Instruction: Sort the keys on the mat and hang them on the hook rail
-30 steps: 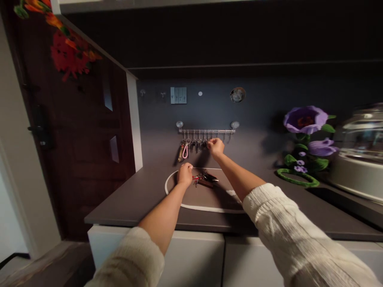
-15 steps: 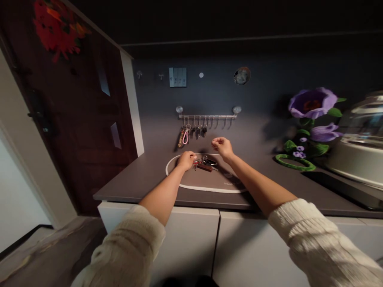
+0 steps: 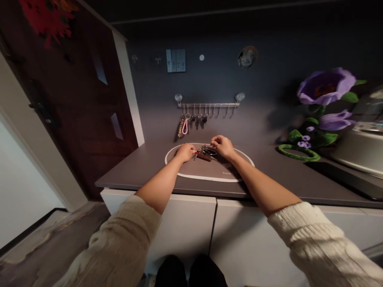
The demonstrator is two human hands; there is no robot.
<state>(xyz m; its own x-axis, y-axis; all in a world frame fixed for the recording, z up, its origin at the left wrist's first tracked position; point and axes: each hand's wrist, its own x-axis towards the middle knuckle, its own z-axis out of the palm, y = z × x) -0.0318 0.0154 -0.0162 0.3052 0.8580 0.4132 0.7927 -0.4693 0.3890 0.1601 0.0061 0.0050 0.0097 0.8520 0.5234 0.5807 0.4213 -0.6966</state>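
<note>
Purple flower [image 3: 326,85], perhaps crocheted

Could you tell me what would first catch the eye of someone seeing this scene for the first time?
Both hands meet over a bunch of keys on an oval mat on the dark counter: left hand on its left, right hand on its right. Behind them a hook rail holds more keys, and large purple flowers stand far right.

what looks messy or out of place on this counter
Only the keys: they lie in a loose heap on the oval mat between the left hand and right hand, while other keys hang neatly on the hook rail. Nothing looks spilled or broken.
</note>
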